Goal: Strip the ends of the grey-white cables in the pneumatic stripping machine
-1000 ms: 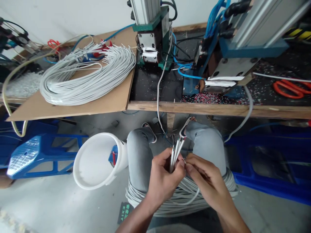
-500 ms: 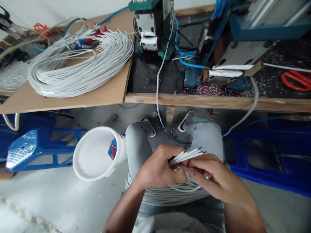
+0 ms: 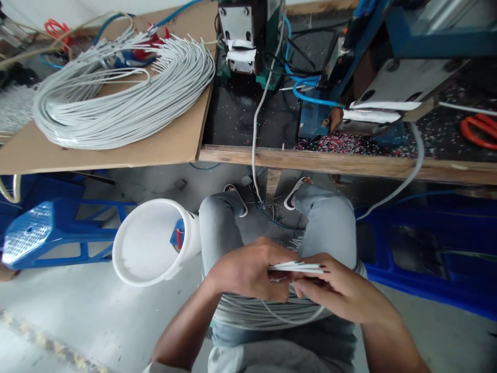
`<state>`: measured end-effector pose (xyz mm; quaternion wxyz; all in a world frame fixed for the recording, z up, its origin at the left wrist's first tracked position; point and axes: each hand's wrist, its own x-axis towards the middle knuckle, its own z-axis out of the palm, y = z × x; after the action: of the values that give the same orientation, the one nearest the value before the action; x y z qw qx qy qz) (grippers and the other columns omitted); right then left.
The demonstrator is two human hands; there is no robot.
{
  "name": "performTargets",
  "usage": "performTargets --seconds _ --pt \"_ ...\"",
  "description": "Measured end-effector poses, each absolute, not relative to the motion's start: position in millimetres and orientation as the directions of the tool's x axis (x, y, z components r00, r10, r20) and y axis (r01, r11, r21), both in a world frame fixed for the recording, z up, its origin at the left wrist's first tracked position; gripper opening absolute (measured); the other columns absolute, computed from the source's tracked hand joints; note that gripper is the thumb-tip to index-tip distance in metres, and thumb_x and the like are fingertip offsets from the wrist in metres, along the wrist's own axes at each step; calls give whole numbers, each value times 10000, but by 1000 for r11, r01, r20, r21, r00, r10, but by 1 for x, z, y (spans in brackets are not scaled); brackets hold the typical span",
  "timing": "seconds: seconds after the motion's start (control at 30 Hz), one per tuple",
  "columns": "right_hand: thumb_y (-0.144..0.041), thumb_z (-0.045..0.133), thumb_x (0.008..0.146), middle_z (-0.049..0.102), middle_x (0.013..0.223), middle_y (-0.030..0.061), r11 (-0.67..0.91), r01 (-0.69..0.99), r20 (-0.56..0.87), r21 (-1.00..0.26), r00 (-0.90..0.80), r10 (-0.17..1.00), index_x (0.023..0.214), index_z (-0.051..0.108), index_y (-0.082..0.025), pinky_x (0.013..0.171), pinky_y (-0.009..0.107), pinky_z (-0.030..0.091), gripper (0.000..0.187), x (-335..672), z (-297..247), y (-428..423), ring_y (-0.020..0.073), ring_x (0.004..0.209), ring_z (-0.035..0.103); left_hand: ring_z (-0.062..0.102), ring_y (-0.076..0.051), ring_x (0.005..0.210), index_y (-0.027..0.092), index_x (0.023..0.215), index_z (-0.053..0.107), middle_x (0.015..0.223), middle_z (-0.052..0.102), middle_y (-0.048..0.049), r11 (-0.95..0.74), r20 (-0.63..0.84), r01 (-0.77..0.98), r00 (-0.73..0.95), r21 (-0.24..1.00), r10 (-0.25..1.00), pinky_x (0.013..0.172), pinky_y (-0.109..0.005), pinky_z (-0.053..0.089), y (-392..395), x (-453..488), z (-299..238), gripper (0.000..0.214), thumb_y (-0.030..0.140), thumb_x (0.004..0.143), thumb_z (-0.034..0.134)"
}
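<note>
A bundle of thin white cables (image 3: 297,267) is gripped by my left hand (image 3: 250,270), its dark and red-tipped ends pointing right. My right hand (image 3: 341,290) is closed beside it, with thumb and bent fingers just under those ends. One loose loop of cable runs up to the right fingers and seems to be held there, though the pinch is partly hidden. Across my lap lies a coil of grey-white cable (image 3: 267,313), under both hands.
A large white cable coil (image 3: 128,116) lies on cardboard (image 3: 174,150) on the bench. Two presses (image 3: 238,36) (image 3: 399,83) stand on the bench, with red-handled scissors (image 3: 479,129) at right. A white bucket (image 3: 151,243) and blue stool (image 3: 50,233) are at left, blue plastic furniture (image 3: 427,280) at right.
The cable ends have tipped from slanting upward to nearly level. My left hand has shifted slightly left, and a loop of cable now hangs below the hands. The view has moved a little.
</note>
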<state>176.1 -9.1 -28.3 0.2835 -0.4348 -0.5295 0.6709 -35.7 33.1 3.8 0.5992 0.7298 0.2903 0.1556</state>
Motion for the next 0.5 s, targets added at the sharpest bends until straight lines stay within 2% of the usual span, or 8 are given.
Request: performTargets --seconds 0.07,0.1,0.2,0.3,0.4,0.5 --pt "-284 610 856 629 638 -16 -210 179 -274 -961 -546 792 724 702 -258 472 268 316 163 174 -32 -11 122 504 484 469 -149 603 199 728 637 673 571 10 -91 -126 239 755 967 644 613 -282 365 31 -35 3 216 16 699 525" --pt "-296 587 871 637 668 -7 -196 168 -257 -966 -535 805 745 698 -261 505 273 339 172 170 -35 -13 134 550 508 481 -149 609 197 729 635 677 584 5 -59 -135 242 707 968 694 618 -281 370 28 -34 1 194 33 718 532" --pt "-334 627 852 551 592 -17 -338 -153 -276 -929 -324 905 743 673 -233 513 274 317 156 150 -51 -26 124 540 455 485 -136 591 192 730 592 640 580 14 136 -217 196 485 971 847 585 -258 364 14 -25 -9 117 84 761 561" --pt "-457 584 871 294 498 -86 -452 -453 -402 -769 -206 892 662 566 -226 423 252 194 311 122 -65 -40 74 423 228 440 -109 564 187 734 547 614 518 34 296 -305 76 248 952 919 553 -230 355 -1 -14 -20 107 119 815 562" --pt "-531 541 874 190 516 -105 -459 -550 -458 -698 -151 876 641 472 -241 380 231 154 378 102 -67 -44 62 403 141 411 -90 509 181 742 536 586 476 48 340 -338 -17 75 940 938 502 -211 349 -12 -4 -26 126 197 852 597" --pt "-540 584 845 167 504 -111 -459 -606 -484 -650 -135 865 637 463 -242 367 214 145 383 94 -64 -42 57 395 130 429 -87 477 182 752 532 568 481 51 347 -345 -59 42 936 938 472 -204 354 -15 -1 -27 166 253 879 611"
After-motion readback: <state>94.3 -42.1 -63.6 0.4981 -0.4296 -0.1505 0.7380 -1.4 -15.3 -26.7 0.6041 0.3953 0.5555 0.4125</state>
